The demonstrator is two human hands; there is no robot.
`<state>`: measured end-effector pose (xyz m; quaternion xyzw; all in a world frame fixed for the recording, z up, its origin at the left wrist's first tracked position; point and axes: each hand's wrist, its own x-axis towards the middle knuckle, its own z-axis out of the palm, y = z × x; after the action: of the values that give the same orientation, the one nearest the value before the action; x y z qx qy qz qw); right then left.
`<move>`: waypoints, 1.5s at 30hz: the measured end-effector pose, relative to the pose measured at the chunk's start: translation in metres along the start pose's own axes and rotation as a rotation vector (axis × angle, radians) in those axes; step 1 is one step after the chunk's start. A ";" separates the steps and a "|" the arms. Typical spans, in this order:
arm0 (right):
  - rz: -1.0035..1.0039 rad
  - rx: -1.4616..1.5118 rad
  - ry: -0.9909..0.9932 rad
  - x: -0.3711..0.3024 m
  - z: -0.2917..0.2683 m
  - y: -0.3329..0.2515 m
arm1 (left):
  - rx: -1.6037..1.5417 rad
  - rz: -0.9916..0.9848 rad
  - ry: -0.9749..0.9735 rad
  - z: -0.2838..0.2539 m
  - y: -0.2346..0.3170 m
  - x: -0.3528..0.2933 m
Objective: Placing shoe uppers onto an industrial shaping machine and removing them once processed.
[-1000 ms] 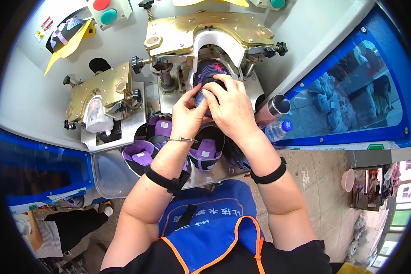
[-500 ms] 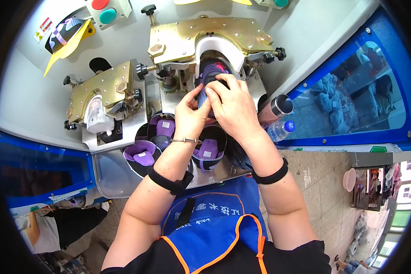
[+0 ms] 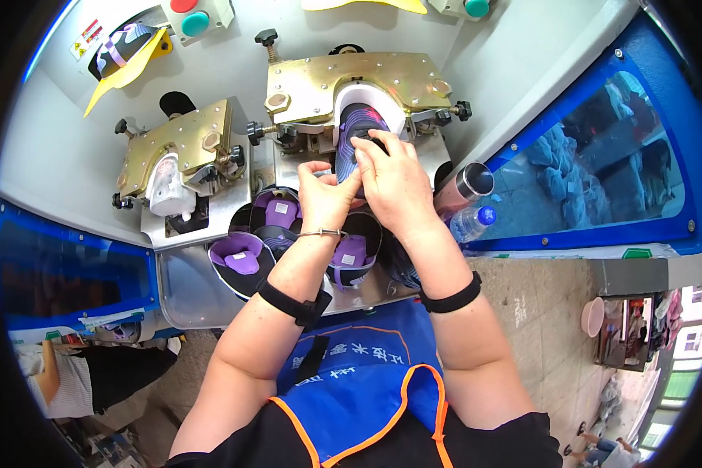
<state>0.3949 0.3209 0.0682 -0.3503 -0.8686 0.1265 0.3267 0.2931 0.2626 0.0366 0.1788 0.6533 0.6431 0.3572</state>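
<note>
A dark shoe upper (image 3: 349,139) with purple stripes lies with its toe inside the white curved pad (image 3: 392,101) of a brass-coloured press (image 3: 351,72). A red light spot falls on its toe. My right hand (image 3: 395,179) bends over the opening end of the upper, its fingers closed on it. At the near left side, my left hand (image 3: 325,204) has its thumb against or close to the upper. The left forefinger stands apart from the thumb, and nothing shows between them. My hands hide the heel end.
Several purple-lined shoe uppers (image 3: 242,260) sit on the metal tray (image 3: 186,292) below my hands. A second brass-coloured press (image 3: 181,148) with a white pad stands left. Right of my wrist are a pink tumbler (image 3: 454,191) and a blue-capped bottle (image 3: 468,224). Blue-framed panels (image 3: 554,234) flank both sides.
My left forefinger has come away from the upper's side and moved left. My right hand keeps its grip on the upper. The whole view has shifted slightly.
</note>
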 end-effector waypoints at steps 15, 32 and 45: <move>-0.058 -0.064 0.040 -0.018 0.007 0.006 | 0.080 -0.007 -0.089 -0.006 -0.025 -0.006; 0.063 -0.085 -0.459 -0.187 0.056 -0.028 | 1.279 0.780 -0.250 -0.191 -0.072 -0.098; 0.391 1.302 -0.429 -0.112 -0.026 -0.127 | -0.707 -0.218 -0.613 -0.213 -0.013 -0.071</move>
<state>0.4063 0.1513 0.0910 -0.2008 -0.5831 0.7420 0.2629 0.1959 0.0605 0.0229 0.1581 0.2741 0.7024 0.6376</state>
